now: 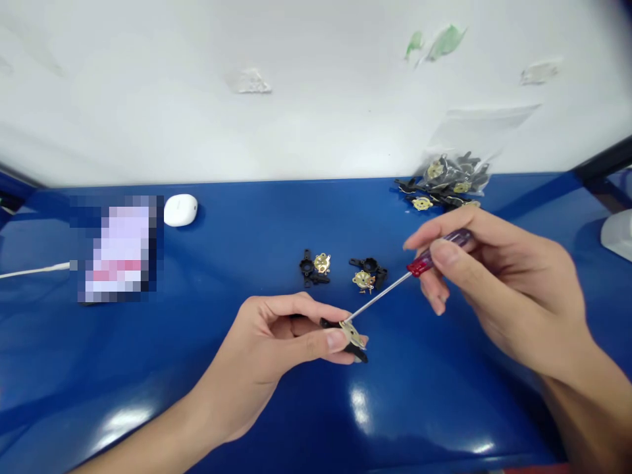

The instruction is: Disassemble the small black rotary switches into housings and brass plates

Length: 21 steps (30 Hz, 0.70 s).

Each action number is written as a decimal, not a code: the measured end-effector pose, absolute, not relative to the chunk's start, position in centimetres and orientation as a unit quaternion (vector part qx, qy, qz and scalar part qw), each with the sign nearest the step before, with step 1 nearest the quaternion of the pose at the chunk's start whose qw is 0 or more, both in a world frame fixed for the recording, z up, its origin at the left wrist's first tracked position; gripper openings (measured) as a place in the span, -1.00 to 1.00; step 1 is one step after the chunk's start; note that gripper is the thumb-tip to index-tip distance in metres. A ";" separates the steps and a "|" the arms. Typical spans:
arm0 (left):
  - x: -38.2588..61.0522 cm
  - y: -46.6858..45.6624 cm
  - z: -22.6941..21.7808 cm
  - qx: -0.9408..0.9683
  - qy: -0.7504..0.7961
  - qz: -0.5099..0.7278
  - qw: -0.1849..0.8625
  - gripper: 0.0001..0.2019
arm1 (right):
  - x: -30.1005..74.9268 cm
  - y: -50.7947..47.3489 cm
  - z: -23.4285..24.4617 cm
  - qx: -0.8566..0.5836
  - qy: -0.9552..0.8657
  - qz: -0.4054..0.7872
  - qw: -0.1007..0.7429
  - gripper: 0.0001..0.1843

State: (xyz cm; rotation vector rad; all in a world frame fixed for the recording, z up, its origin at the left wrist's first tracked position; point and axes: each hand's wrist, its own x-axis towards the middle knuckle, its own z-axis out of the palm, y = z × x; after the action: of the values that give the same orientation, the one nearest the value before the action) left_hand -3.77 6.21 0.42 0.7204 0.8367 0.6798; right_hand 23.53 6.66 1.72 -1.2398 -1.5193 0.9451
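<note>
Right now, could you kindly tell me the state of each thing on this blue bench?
Left hand: gripping the part below.
Black plastic part with brass plate: held, plate facing up.
Right hand: holding the screwdriver below.
Red-handled steel screwdriver: held, tip touching the brass plate.
Two loose black and brass sets: lying untouched.
Clear plastic bag of black and brass parts: full, lying at the back.

Two hands (pixel 261 355) (pixel 508 289); one screwdriver (pixel 417 265); three separate black-and-brass parts (pixel 315 268) (pixel 368 273) (pixel 353 336); one bag (pixel 457 178)
</note>
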 end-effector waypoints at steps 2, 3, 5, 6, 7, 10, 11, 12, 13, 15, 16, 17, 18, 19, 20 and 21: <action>-3.8 6.3 0.3 0.340 0.396 0.319 0.791 -0.92 | 23.8 6.9 1.7 -0.506 -0.628 0.364 0.466 -0.83; -3.8 6.3 0.3 0.344 0.400 0.319 0.787 -0.92 | 23.8 6.9 1.6 -0.510 -0.637 0.339 0.468 -0.78; -3.8 6.3 0.3 0.348 0.407 0.315 0.783 -0.91 | 23.9 6.9 1.5 -0.525 -0.662 0.274 0.459 -0.66; -3.8 6.4 0.4 0.351 0.409 0.312 0.782 -0.90 | 24.0 6.9 1.5 -0.529 -0.677 0.249 0.447 -0.60; -3.9 6.4 0.4 0.352 0.410 0.312 0.781 -0.90 | 24.0 6.9 1.6 -0.526 -0.694 0.236 0.431 -0.55; -4.0 6.6 0.6 0.359 0.411 0.317 0.776 -0.87 | 24.5 6.8 2.0 -0.488 -0.731 0.275 0.391 -0.62; -4.1 6.7 0.7 0.362 0.413 0.317 0.774 -0.86 | 24.6 6.8 2.2 -0.472 -0.734 0.300 0.385 -0.71; -4.2 6.8 0.8 0.363 0.416 0.317 0.771 -0.87 | 24.8 6.8 2.3 -0.462 -0.733 0.321 0.383 -0.82; -4.3 6.9 0.9 0.365 0.419 0.317 0.768 -0.87 | 25.0 6.8 2.4 -0.455 -0.730 0.335 0.384 -0.92; -4.5 7.0 1.0 0.371 0.422 0.316 0.765 -0.88 | 25.2 6.8 2.4 -0.454 -0.727 0.338 0.390 -0.94; -4.5 7.0 1.0 0.374 0.420 0.316 0.764 -0.88 | 25.3 6.9 2.4 -0.456 -0.731 0.324 0.391 -0.95; -4.6 6.9 1.0 0.377 0.416 0.316 0.765 -0.88 | 25.2 7.0 2.3 -0.458 -0.740 0.303 0.388 -0.96; -4.6 6.9 1.0 0.381 0.410 0.316 0.766 -0.88 | 25.2 7.1 2.3 -0.460 -0.752 0.274 0.384 -0.87; -4.5 6.9 1.0 0.385 0.405 0.314 0.768 -0.88 | 25.1 7.2 2.2 -0.460 -0.764 0.247 0.380 -0.75; -4.5 6.8 1.0 0.388 0.402 0.312 0.768 -0.88 | 25.0 7.2 2.2 -0.460 -0.772 0.226 0.375 -0.65; -4.5 6.8 1.0 0.390 0.402 0.312 0.767 -0.87 | 24.9 7.3 2.3 -0.457 -0.778 0.220 0.370 -0.60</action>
State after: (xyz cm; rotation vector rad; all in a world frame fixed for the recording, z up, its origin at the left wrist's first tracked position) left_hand -4.51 6.79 1.03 0.8466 0.8726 0.6781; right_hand 24.95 7.29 2.25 -1.1734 -1.9952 0.5654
